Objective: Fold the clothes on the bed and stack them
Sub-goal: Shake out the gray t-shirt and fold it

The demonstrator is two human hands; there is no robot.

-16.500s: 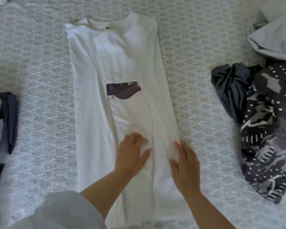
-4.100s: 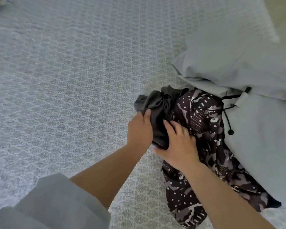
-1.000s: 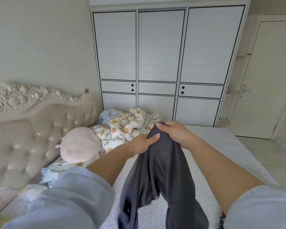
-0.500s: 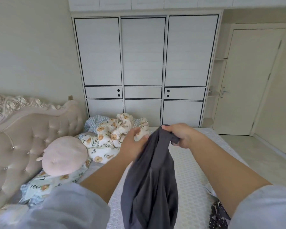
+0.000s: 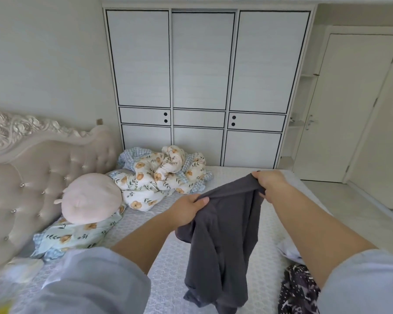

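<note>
A dark grey garment [image 5: 222, 241] hangs in the air above the bed [image 5: 168, 264], crumpled and twisted below its top edge. My left hand [image 5: 187, 210] grips that top edge at its left end. My right hand [image 5: 270, 182] grips the same edge further right and higher, so the cloth stretches between them. A dark patterned garment [image 5: 297, 291] lies bunched on the bed at the lower right, partly hidden by my right arm. A bit of pale cloth [image 5: 289, 252] shows just above it.
A floral quilt [image 5: 163, 175] is heaped at the far side of the bed, with a round pink cushion [image 5: 91, 199] and a floral pillow [image 5: 75, 234] by the tufted headboard [image 5: 32, 177]. A white wardrobe [image 5: 202, 87] and a door [image 5: 354, 105] stand behind.
My hands have spread apart along the grey garment's top edge, the right one moving right, and the cloth has opened wider between them. The view has tilted slightly down.
</note>
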